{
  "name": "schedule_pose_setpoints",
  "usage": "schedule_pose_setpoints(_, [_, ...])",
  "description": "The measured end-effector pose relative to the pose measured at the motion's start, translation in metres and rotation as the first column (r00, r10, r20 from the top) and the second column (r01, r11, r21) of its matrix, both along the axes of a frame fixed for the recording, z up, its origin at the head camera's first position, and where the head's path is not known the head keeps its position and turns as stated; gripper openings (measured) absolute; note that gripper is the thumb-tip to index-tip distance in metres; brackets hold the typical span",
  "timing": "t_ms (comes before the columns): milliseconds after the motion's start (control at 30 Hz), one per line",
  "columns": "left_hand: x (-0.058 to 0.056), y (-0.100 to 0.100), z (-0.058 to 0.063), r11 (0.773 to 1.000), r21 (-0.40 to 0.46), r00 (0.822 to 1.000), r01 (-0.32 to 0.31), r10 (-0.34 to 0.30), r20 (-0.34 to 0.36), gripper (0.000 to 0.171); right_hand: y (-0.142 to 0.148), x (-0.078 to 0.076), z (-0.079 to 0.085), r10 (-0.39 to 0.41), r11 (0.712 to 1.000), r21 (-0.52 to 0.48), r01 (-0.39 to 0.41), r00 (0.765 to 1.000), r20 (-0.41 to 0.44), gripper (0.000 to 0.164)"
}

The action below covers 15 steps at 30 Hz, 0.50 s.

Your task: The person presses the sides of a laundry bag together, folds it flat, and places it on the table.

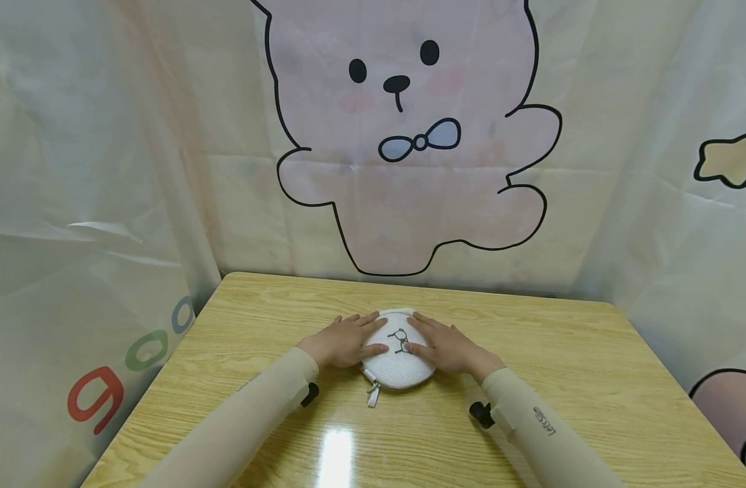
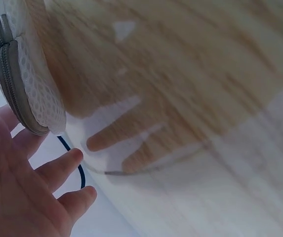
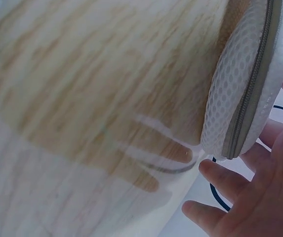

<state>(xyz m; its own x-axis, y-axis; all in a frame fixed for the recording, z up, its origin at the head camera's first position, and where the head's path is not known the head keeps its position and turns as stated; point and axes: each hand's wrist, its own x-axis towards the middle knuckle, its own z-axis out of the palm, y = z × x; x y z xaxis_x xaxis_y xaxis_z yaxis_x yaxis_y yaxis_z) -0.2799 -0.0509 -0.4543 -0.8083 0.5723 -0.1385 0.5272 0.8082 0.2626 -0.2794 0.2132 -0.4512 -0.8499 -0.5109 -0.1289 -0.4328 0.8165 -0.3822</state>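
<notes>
A round white mesh laundry bag (image 1: pixel 400 369) lies on the wooden table, with a small dark line drawing (image 1: pixel 400 339) on its top. Its zipper pull (image 1: pixel 373 394) hangs toward the front left. From the left side my left hand (image 1: pixel 342 341) rests on the bag, fingers straight and thumb on the top. My right hand (image 1: pixel 450 348) lies against the opposite side in the same way, its thumb by the drawing. Both wrist views show the bag's puffy side and grey zipper (image 3: pixel 252 79), with the outer fingers (image 2: pixel 60 170) spread beyond its edge.
The wood-grain table (image 1: pixel 275 305) reaches back to a curtain (image 1: pixel 238 224) printed with a pink bear. More printed cloth hangs at both sides. In the left wrist view a dark cord (image 2: pixel 80 170) runs behind the fingers.
</notes>
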Motion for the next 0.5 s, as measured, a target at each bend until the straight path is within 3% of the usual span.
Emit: schedule_pose_setpoints(500, [0.0023,-0.0013,-0.0011,1.000,0.024,1.000,0.012,-0.012,0.023,0.074,0.0002,0.0001,-0.0019,-0.007,1.000,-0.012,0.007,1.000,0.012,0.073])
